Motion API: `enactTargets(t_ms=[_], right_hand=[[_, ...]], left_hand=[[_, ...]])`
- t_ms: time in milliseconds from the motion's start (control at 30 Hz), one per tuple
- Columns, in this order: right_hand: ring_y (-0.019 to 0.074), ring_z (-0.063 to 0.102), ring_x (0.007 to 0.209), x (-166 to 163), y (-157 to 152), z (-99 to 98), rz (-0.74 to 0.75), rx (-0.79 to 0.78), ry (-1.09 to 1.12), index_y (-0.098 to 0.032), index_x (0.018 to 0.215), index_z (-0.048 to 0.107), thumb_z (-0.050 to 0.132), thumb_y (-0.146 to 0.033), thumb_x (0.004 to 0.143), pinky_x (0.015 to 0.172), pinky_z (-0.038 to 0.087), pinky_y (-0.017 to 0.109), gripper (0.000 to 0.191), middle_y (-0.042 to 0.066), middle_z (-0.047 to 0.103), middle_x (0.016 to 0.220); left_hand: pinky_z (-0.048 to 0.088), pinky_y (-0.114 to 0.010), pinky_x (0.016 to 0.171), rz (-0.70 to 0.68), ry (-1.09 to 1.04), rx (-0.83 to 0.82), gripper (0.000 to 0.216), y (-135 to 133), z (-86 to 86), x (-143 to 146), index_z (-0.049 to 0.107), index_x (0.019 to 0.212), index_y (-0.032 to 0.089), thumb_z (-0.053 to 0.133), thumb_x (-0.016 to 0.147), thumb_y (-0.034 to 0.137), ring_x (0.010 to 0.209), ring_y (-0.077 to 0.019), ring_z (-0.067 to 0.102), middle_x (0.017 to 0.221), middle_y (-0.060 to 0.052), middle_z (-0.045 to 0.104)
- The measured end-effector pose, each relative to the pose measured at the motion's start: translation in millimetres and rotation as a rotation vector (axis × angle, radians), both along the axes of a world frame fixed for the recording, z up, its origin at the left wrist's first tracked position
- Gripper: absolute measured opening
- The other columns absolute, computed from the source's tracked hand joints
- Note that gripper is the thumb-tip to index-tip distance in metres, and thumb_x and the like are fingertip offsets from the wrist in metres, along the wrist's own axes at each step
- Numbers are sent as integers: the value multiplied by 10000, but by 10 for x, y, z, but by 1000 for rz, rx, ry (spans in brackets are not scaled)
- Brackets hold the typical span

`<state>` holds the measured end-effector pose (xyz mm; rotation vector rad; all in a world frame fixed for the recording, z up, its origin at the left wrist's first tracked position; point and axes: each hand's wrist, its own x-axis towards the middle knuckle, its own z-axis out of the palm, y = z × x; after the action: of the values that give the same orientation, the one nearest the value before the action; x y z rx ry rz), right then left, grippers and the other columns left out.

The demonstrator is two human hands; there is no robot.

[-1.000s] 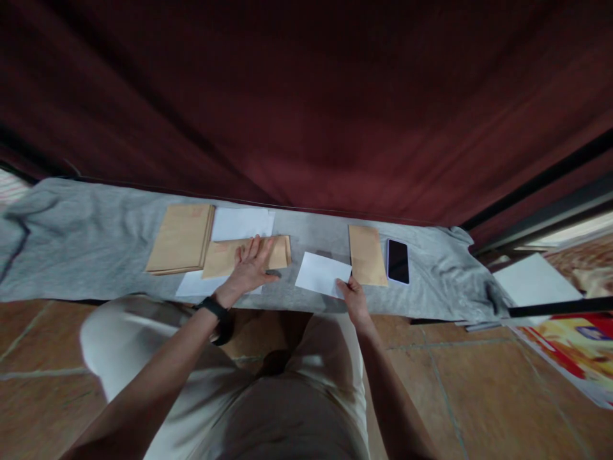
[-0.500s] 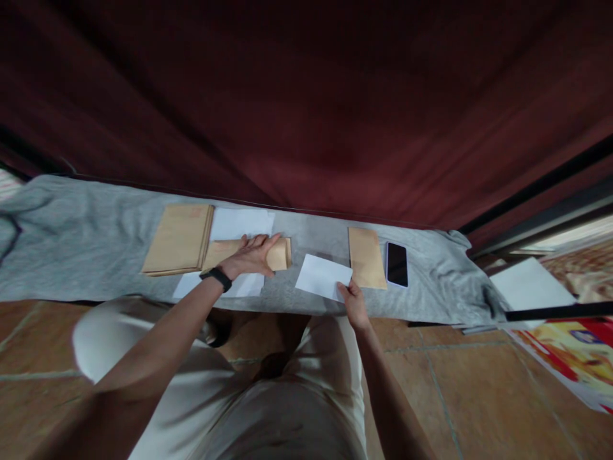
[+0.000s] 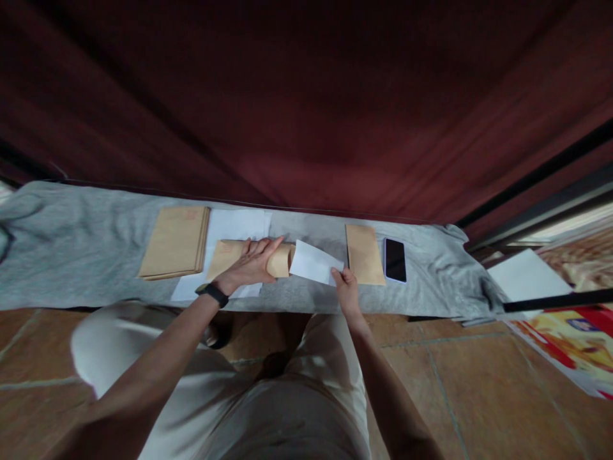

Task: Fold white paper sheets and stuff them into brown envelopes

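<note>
My left hand (image 3: 253,260) spans a brown envelope (image 3: 224,255), thumb at its near edge and fingers at its far edge, gripping it across. The envelope's mouth bulges apart on the right. My right hand (image 3: 345,284) pinches a folded white sheet of paper (image 3: 313,260) by its right corner. The paper's left end is at the envelope's mouth; whether it has entered is hard to see. Loose white sheets (image 3: 234,223) lie under the held envelope. To their left is a stack of brown envelopes (image 3: 173,239).
A single brown envelope (image 3: 365,254) and a phone (image 3: 395,260) lie to the right on the grey cloth (image 3: 433,275). A dark red curtain (image 3: 306,115) hangs behind. At far right are a white sheet-like piece (image 3: 529,275) and a colourful printed package (image 3: 569,342).
My right hand has brought the white paper leftward to the envelope's mouth. The mouth now gapes wider under my left hand.
</note>
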<state>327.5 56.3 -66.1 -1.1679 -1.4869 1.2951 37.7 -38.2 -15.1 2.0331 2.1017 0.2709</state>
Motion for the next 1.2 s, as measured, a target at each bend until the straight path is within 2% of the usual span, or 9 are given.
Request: enactTargets(t_ms=[67,233,400,600,800,1033,1200], right_hand=[[201,609,777,-34,-8,42,14,63,-51,-182,879,699,599,-601,851,761,495,321,431,36,709,822],[233,664,931,-17,-5,128,122,144,-113,-219,1059,742,546,-552,914,877,505,332,413,58,759,992],[224,644,790,25,65,110,153,99,-219,-219,877,730,591,-515,863,778,500,323,328,45,745,830],[186,569,658,45,158,69,206,89,-231,-232,733,670,596,-436,825,670,446,296,236,1,663,670],[185,592,667,-38,167,52,224,98,-289,-218,762,697,582,-338,842,659,437,286,185,0,663,690],[186,611,706,-194,89,-15,179,51,-284,-225,795,687,596,-305,838,674,458,271,128,-1,673,711],[183,622,749,-263,60,-56,102,3,-251,-224,921,682,573,-348,855,713,489,273,177,11,699,799]], left_hand=[[48,-657,1241,-7,8,9,1264,-1,-2,6,21,1645,265,810,673,433,1489,-377,327,1570,-174,391],[55,-635,1250,-1,35,-6,1257,-9,22,33,42,1647,235,811,675,448,1492,-385,321,1560,-197,397],[59,-638,1248,-10,46,11,1243,-17,22,55,46,1647,231,804,683,437,1508,-399,296,1573,-198,398],[21,-639,1249,-15,80,19,1220,-28,-4,74,50,1650,216,793,706,431,1517,-394,282,1577,-206,386],[30,-639,1249,-30,95,8,1213,-22,-6,115,65,1651,204,800,713,430,1521,-402,276,1589,-223,369],[59,-638,1250,-43,87,-13,1228,-9,34,169,50,1651,228,806,705,429,1525,-399,273,1585,-210,381],[47,-638,1248,-55,81,-17,1227,0,31,184,37,1650,226,801,710,419,1531,-403,264,1615,-218,339]])
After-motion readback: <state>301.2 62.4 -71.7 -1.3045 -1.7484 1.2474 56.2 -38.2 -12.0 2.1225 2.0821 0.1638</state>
